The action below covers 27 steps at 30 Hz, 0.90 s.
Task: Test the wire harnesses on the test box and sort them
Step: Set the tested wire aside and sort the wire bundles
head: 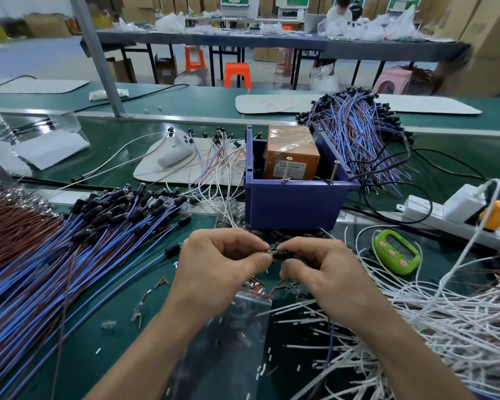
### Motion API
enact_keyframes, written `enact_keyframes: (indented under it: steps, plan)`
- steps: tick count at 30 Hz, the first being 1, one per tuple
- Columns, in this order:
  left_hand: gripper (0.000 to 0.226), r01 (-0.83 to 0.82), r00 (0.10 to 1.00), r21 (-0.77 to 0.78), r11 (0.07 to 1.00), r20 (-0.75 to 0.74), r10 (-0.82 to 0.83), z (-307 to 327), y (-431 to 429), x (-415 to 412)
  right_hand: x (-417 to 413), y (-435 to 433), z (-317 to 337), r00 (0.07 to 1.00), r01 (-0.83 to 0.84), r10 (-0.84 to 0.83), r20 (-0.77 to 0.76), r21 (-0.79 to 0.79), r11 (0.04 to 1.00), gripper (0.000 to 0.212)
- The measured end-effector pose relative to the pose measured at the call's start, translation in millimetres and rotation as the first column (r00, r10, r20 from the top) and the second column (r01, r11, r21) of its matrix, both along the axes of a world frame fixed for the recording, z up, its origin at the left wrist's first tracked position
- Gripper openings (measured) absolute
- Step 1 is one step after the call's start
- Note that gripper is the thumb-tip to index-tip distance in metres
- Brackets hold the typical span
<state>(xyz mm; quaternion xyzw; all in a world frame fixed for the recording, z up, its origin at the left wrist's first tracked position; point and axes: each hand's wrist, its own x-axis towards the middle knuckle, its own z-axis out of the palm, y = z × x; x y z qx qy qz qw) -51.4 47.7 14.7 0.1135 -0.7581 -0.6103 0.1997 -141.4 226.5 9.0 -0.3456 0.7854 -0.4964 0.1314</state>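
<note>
Left hand [223,262], right hand [318,265] pinch harness connector [278,254].

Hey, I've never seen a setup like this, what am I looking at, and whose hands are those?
No machine here, just a person at a workbench. The one picture comes from a camera worn on their head, looking down at their own hands. The left hand and right hand together pinch the black end of one wire harness. On the left lies a big pile of blue and brown harnesses; on the right, loose white wires. Straight ahead stands a blue bin holding an orange box, probably the tester. A green timer and a white power strip sit to the right, and a clear plastic bag lies beneath the wrists.
</note>
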Motion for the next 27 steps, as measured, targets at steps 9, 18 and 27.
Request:
enact_keyframes:
  steps: [9,18,27]
  plan:
    - [0.019,0.009,1.000,-0.027,1.000,-0.009,-0.010,-2.3,0.1,0.2,1.9,-0.6,1.0,1.000,-0.008,0.008,0.010,-0.012,1.000,0.022]
    - [0.024,-0.005,1.000,-0.113,0.994,0.000,0.005,-4.4,2.4,0.7,4.6,-0.3,4.2,1.000,0.001,-0.001,-0.026,0.014,1.000,0.024]
    - [0.016,0.014,1.000,-0.076,0.997,0.021,-0.012,-2.9,1.3,0.6,4.3,0.3,4.1,0.997,-0.016,0.020,-0.069,0.066,0.998,0.022]
